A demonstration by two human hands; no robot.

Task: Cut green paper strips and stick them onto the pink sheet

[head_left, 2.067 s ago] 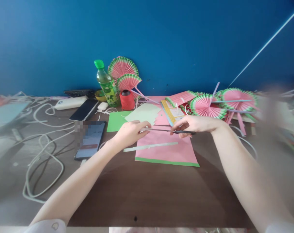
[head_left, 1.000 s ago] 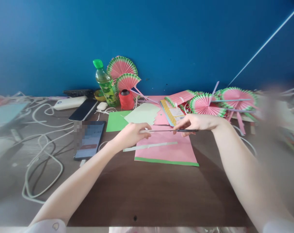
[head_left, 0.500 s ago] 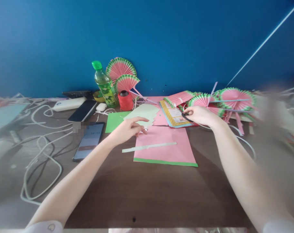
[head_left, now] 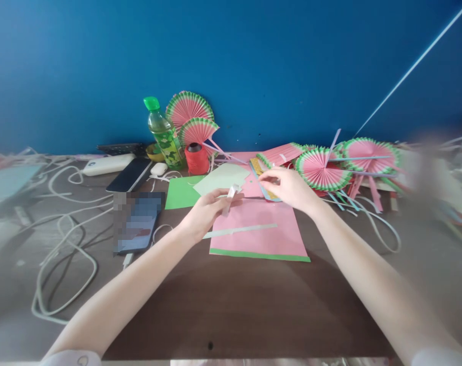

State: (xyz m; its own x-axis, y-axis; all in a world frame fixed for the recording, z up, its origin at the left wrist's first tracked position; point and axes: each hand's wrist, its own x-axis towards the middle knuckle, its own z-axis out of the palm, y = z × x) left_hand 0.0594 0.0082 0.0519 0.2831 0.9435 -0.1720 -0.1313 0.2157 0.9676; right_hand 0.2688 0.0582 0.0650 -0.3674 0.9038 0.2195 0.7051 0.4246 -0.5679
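Observation:
My left hand (head_left: 208, 211) is closed on a small white roll of tape (head_left: 232, 192), held edge-on between thumb and fingers just above the pink paper (head_left: 261, 241). A green strip borders that sheet's near edge, and a thin whitish strip (head_left: 242, 230) lies across it. To the right, my right hand (head_left: 286, 185) hovers over a yellow and blue booklet (head_left: 256, 166), fingers bent and a little apart, with nothing visible in them. Pale green paper (head_left: 223, 177) and bright green paper (head_left: 181, 192) lie behind my left hand.
Watermelon-patterned paper fans (head_left: 324, 170) are piled at the right; others stand by a green-capped bottle (head_left: 164, 133) and a red thread spool (head_left: 196, 158). Phones (head_left: 141, 223) and loose white cables (head_left: 95, 267) cover the left side. A blue wall (head_left: 231, 66) rises behind the table.
My right hand has let go of the black-handled scissors and moved left; the scissors are out of sight. My left hand has picked up the tape roll from the pink paper.

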